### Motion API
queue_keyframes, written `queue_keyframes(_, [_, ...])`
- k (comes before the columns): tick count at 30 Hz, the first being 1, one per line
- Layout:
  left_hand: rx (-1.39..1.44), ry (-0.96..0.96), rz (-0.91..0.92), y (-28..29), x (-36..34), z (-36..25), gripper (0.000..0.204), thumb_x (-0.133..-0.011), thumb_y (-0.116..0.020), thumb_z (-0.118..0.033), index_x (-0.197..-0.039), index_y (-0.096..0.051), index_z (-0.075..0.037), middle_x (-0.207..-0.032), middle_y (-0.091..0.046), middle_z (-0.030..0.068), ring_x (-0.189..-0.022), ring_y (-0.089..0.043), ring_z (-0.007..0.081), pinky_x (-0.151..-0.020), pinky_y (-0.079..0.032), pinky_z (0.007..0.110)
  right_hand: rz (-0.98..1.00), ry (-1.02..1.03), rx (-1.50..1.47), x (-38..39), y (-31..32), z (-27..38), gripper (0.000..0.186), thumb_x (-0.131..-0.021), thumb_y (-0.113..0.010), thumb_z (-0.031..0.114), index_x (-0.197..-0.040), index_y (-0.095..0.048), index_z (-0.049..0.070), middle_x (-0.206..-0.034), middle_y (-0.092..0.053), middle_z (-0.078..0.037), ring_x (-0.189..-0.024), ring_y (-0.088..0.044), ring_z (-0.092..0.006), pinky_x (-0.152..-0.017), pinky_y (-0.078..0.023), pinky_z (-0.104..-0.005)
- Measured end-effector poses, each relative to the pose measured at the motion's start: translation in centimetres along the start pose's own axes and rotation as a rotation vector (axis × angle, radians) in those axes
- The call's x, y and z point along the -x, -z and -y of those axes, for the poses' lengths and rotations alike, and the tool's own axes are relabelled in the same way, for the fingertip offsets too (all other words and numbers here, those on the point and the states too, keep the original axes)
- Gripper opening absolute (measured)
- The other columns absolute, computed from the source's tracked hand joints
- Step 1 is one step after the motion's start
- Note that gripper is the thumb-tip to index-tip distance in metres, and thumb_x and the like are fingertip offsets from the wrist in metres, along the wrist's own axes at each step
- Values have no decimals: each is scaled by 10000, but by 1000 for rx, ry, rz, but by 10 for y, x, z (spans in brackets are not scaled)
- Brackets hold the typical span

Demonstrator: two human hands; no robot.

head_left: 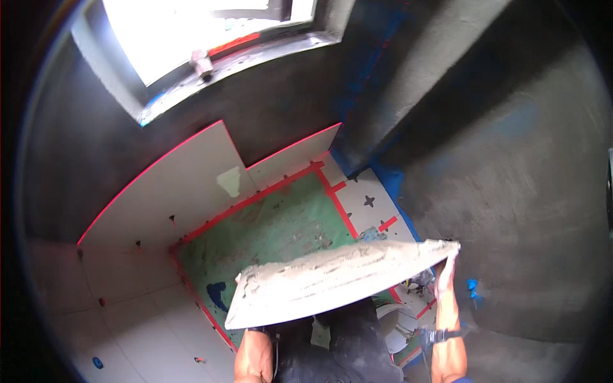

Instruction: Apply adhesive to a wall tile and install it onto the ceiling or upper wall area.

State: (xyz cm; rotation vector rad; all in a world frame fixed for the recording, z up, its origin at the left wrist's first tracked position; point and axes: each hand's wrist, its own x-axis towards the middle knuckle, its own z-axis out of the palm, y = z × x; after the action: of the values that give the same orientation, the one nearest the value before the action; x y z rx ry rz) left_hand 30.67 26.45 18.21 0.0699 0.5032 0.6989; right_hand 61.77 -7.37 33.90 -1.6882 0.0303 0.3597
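A large pale wall tile [345, 300] hangs in front of my body, tilted, its upturned face spread with thick, uneven cream-coloured adhesive [332, 268]. My right hand [446, 274] is closed on the tile's right end. At the lower left, my left hand [255, 337] supports the other end; its fingers are hidden behind the tile. Farther off, light tiles [172, 172] cover the lower part of the wall below the window, with a stepped top edge lined in red. Small dark clips or spacers sit along the joints.
Red tape borders the green floor covering [274, 223]. A white bucket [397, 329] stands beside my right forearm. Tiles with dark cross-shaped marks [369, 201] lie toward the far corner. A block-like object [202, 64] rests on the window sill. Bare dark-grey wall [511, 210] rises at right.
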Motion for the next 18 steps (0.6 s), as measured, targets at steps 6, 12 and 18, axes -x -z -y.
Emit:
queue_keyframes(6, [38, -182, -87, -34, -49, 11, 465, -946, -419, -529, -1100, -590, -125, -1192, -606, 112, -1133, -533, 311, -1021, -407, 490, 236, 118, 107, -120, -103, 46, 899, -901, -302, 743, -1420, -364, 11, -1397, -478, -138, -1295, -465, -253, -1119, -322, -397])
queue_keyframes(12, [-34, -290, -144, -73, -171, 51, 475, -945, -412, -535, -1105, -588, -124, -1185, -607, 112, -1122, -541, 306, -1013, -413, 488, 231, 112, 68, -258, -192, 62, 840, -933, -291, 701, -1502, -257, 85, -1520, -324, -92, -1418, -274, -223, -1159, -215, -394])
queue_keyframes(18, [-121, -346, -209, -106, -266, 74, 485, -944, -405, -541, -1110, -586, -123, -1177, -608, 112, -1110, -548, 301, -1006, -420, 486, 370, 166, 81, -361, -247, 90, 799, -929, -342, 692, -1448, -346, 85, -1436, -442, -93, -1314, -434, -222, -1060, -368, -376])
